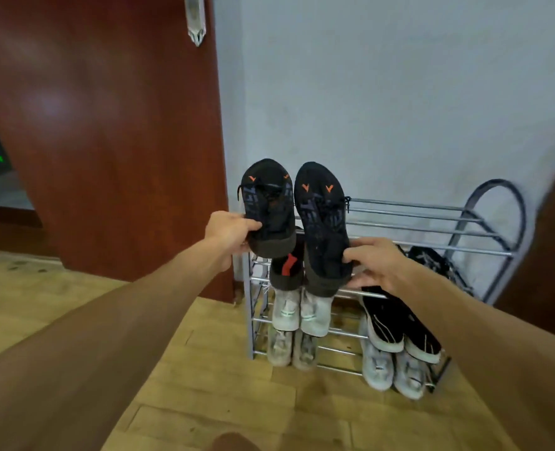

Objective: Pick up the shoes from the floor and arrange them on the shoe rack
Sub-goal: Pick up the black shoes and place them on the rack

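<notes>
I hold a pair of black shoes with orange marks over the left end of the metal shoe rack. My left hand grips the heel of the left black shoe, toe pointing up. My right hand grips the heel of the right black shoe, also toe up. Both shoes hang at the level of the rack's top tier. Lower tiers carry a black shoe with a red mark, white shoes, black slip-ons and pale grey shoes.
The rack stands against a pale wall on a wooden floor. A reddish-brown door is close to its left side. A dark shoe lies on the right of the second tier. The top tier's right part holds nothing.
</notes>
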`<state>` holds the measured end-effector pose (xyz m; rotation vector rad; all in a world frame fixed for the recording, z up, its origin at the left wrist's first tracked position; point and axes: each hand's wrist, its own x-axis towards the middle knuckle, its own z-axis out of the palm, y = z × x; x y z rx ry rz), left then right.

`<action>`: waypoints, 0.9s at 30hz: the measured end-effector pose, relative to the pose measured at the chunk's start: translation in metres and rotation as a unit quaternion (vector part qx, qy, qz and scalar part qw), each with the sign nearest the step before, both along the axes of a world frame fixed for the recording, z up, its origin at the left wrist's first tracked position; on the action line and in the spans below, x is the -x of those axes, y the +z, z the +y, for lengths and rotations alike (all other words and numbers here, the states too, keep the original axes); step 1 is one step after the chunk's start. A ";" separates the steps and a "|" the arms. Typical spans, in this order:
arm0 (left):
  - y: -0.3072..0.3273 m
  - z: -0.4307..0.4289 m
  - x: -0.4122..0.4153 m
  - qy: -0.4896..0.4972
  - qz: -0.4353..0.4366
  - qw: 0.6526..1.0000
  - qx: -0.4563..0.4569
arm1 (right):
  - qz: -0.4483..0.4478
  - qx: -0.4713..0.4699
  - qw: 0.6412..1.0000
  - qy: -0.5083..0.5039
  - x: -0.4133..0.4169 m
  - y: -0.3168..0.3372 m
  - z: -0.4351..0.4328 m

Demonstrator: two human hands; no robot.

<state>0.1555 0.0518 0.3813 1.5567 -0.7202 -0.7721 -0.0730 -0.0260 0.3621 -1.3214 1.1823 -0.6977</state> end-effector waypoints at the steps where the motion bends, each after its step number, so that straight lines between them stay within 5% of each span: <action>1: 0.004 -0.013 0.001 -0.002 -0.019 1.000 -0.008 | -0.006 0.005 1.000 -0.016 0.002 0.004 -0.010; 13: -0.003 -0.147 0.003 -0.026 -0.094 0.995 -0.032 | -0.019 -0.008 0.998 -0.061 -0.015 0.014 -0.129; 27: -0.011 -0.143 -0.009 -0.105 -0.251 0.953 -0.132 | 0.114 0.021 0.992 -0.051 -0.031 0.005 -0.120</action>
